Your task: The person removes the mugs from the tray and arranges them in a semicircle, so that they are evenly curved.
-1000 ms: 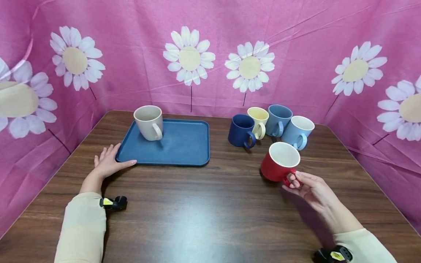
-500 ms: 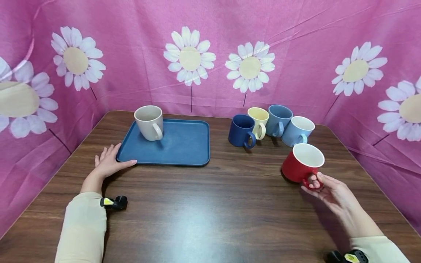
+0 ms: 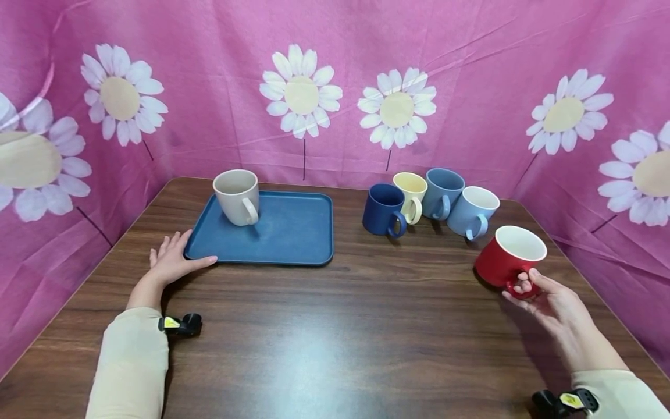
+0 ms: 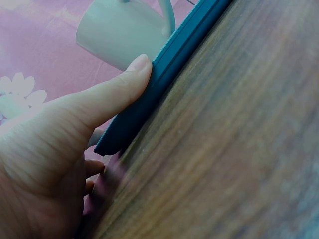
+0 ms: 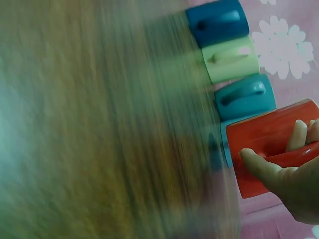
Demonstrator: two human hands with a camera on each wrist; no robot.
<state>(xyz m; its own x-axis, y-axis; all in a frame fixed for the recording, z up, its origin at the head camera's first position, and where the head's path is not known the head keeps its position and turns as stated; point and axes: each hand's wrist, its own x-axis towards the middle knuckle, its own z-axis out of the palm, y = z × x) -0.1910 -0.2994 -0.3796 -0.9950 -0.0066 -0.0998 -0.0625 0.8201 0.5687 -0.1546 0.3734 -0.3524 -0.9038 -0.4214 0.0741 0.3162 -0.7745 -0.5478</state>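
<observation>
My right hand grips the handle of a red mug with a white inside, at the right of the table. The mug leans a little; whether its base touches the wood I cannot tell. In the right wrist view the red mug hides most of the light blue mug. My left hand rests at the near left corner of a blue tray, its thumb along the front edge and its fingers spread beside the left edge. A pale grey mug stands upright on the tray's left part.
Behind the red mug stand a dark blue mug, a yellow mug, a grey-blue mug and a light blue mug, close together. A pink daisy-print cloth surrounds the wooden table at the back and sides.
My right hand has carried the red mug to the right, from in front of the mug group to nearer the table's right edge. My left hand, the tray and the other mugs stay put.
</observation>
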